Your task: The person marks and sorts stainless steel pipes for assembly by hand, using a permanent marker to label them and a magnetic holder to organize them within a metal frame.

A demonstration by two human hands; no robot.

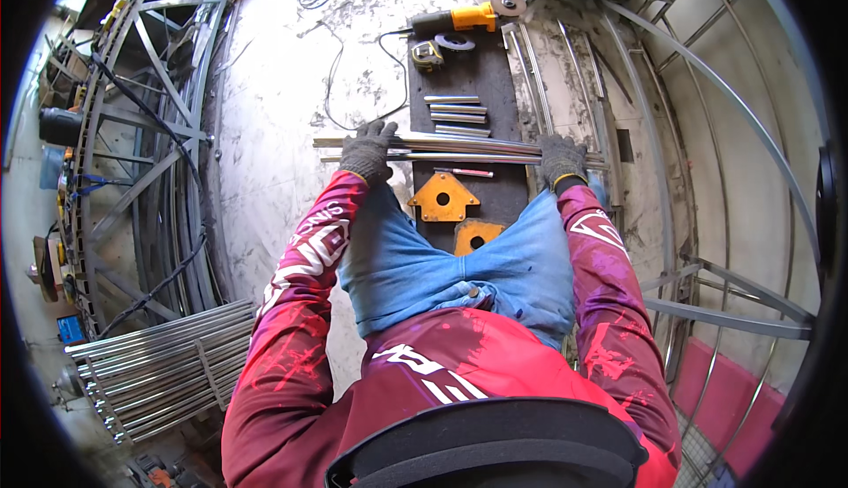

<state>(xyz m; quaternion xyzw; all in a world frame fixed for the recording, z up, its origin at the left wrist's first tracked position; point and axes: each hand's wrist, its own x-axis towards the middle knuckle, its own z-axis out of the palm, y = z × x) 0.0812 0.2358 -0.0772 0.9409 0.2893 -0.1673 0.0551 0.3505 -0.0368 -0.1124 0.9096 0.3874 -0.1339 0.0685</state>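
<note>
Several long shiny metal tubes (468, 144) lie side by side across a dark board in front of my lap. My left hand (367, 150), in a grey knit glove, is closed over their left part. Near their right end, my right hand (563, 158), gloved alike, wraps over the same tubes. Just beyond them lie several short cut tubes (458, 118). A thin red and white pen (465, 172) rests on the near side. Closer to me sit two orange welding magnets, one house-shaped (429, 207) and another (465, 234) partly covered by my jeans.
Farther along the dark board (473, 77) are a yellow angle grinder (473, 17), a tape measure (427, 54) and a loose disc (455, 42). A metal frame (168, 73) stands left, a tube rack (168, 369) lower left, and bent metal bars (707, 55) right.
</note>
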